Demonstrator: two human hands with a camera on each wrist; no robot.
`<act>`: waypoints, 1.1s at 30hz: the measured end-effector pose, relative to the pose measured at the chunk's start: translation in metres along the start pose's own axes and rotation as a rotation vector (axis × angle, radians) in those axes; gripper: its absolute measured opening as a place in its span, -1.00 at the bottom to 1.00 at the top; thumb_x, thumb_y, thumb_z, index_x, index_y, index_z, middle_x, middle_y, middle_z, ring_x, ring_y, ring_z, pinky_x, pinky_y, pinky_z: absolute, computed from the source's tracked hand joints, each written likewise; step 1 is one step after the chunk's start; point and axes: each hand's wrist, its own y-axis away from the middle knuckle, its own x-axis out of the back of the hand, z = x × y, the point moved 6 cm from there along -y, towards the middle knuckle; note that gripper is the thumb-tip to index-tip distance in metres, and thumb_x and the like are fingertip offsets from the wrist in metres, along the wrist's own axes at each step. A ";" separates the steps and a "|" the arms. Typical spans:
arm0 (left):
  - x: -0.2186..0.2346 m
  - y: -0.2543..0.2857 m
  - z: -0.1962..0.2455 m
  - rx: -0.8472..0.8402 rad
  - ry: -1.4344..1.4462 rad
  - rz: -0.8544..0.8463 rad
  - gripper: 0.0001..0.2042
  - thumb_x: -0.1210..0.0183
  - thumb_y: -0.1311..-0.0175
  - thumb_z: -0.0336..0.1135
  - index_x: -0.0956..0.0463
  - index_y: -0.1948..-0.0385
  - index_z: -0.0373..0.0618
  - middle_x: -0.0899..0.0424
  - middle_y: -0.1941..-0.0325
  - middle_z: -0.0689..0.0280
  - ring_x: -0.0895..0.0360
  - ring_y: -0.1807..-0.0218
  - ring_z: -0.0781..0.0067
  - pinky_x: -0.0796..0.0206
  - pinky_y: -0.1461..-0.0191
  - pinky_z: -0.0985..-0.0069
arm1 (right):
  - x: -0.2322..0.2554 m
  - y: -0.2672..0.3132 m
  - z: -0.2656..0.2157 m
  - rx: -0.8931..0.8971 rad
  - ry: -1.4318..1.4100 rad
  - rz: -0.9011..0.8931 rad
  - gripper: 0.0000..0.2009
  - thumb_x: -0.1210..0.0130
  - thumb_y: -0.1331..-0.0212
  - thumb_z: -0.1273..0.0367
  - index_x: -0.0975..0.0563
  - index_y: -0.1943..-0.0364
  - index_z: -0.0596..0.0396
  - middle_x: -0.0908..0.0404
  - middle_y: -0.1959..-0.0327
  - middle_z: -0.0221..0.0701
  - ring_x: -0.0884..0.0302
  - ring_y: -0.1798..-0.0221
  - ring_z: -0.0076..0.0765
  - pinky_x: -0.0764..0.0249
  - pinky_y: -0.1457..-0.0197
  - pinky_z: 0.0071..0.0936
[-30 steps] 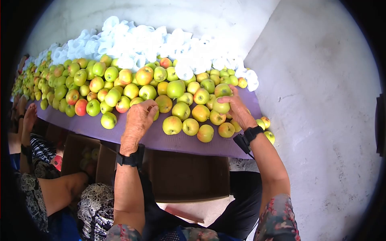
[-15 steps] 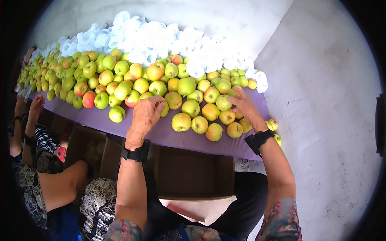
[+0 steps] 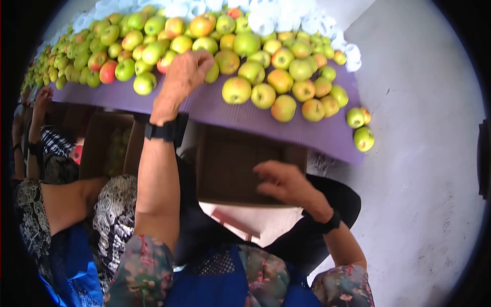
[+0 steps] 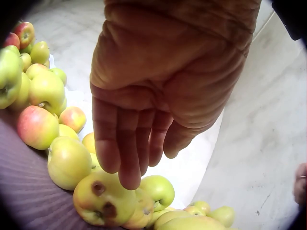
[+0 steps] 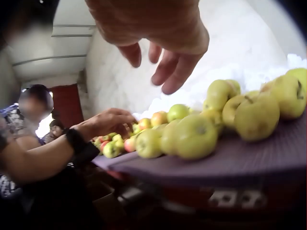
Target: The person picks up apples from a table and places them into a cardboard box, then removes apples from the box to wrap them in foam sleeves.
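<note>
My left hand (image 3: 186,74) hovers at the front of a heap of green-yellow apples (image 3: 246,44), its fingers loosely bent. In the left wrist view that hand (image 4: 139,105) holds nothing, and its fingertips overlap an apple with brown spots (image 4: 103,199). Blurred by motion, my right hand (image 3: 286,184) is off the table, above the brown cardboard box (image 3: 230,169) near my lap. The right wrist view shows the same hand (image 5: 158,38) with its fingers loosely spread and nothing between them.
The apples lie on a purple ribbed table cover (image 3: 317,130), and white foam nets (image 3: 286,15) are piled behind them. A few apples (image 3: 363,138) sit by the right corner. On the left, another person's hand (image 3: 43,97) is near a box holding apples (image 3: 117,151).
My right hand has left the apples at the right, where it held one a second ago, and come down over the box, empty. My left hand stays at the heap. The head view has tilted down.
</note>
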 end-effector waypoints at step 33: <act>0.013 0.004 0.025 0.139 0.007 -0.083 -0.77 -0.12 -0.25 -0.30 -0.58 0.33 -0.34 -0.63 0.46 0.03 -0.57 0.35 0.15 -0.38 0.22 0.30 | -0.126 -0.058 0.148 0.006 0.552 0.162 -0.84 -0.16 -0.16 0.32 -0.53 0.25 0.05 -0.64 0.39 -0.15 -0.63 0.25 0.08 -0.53 0.17 -0.03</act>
